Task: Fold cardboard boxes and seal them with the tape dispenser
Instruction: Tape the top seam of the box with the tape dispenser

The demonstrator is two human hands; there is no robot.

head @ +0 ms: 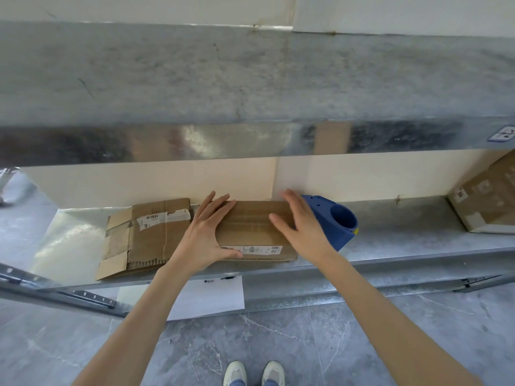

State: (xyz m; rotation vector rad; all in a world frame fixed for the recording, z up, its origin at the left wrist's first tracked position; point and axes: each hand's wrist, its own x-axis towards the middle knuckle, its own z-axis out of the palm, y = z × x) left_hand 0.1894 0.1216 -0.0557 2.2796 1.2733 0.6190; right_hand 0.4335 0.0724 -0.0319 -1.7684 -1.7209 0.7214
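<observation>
Two flattened cardboard boxes lie side by side on the lower metal shelf [404, 232], against the pale back wall. The centre flat box [250, 227] carries a white barcode label along its front edge. The left flat box [147, 232] has loose flaps and a torn white label, and its right edge sits just beside the centre one.

The left hand [204, 235] rests on the left end of the centre flat box, fingers straight and spread wide, thumb extended along the front edge at the label. The right hand [302, 227] is over the right end of the same box, fingers straight and wide apart, holding nothing; contact with the cardboard cannot be confirmed.

The blue tape dispenser [334, 218] stands on the shelf just beside the centre box's right end, partly hidden behind the right hand. A third box [490, 201] sits well apart at the far right. A white sheet [211, 298] hangs below the shelf edge.
</observation>
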